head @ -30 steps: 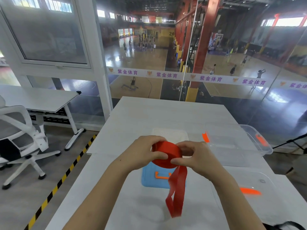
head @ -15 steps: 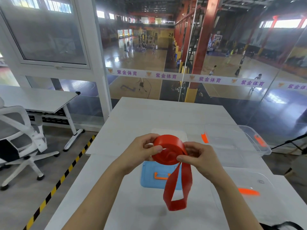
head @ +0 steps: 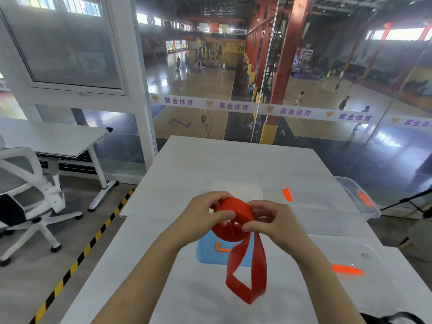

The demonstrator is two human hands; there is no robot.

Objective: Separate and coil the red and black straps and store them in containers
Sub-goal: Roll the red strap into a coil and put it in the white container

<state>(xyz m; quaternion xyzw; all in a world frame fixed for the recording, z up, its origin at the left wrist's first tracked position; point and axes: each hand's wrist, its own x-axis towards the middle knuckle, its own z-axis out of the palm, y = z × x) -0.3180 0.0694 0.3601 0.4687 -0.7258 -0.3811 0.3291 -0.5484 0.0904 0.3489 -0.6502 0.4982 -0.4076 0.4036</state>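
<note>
Red flat webbing strap (head: 231, 226), wound most of the way into a disc-shaped coil, is being held in the air just above the white tabletop (head: 233, 160). The left grip (head: 205, 213) is clasping the coil's left edge, thumb lying across the face and fingers curling over the top. The right grip (head: 278, 223) is pinching the outermost turn at the right edge, thumb and fingers clenched on the band. The unwound tail (head: 260, 272) is hanging below the coil as a doubled, twisted loop.

The webbing is looking thin, light and limp, with a smooth, slightly shiny weave, so it is probably sliding easily on itself. The turns will likely be trying to spring loose. Pressing across both flat faces while pinning the outer turn seems the safest hold.

A pale blue rectangular plastic lid (head: 207, 253) with an orange clip is lying flat directly under the coil. A white squarish tray (head: 236, 187) is sitting just beyond the hands. A clear plastic bin (head: 371, 212) with orange latches is standing at the far right, and a clear plastic lid (head: 374, 250) is lying nearer. What is probably the black strap (head: 404, 314) is peeking in at the bottom right corner.
</note>
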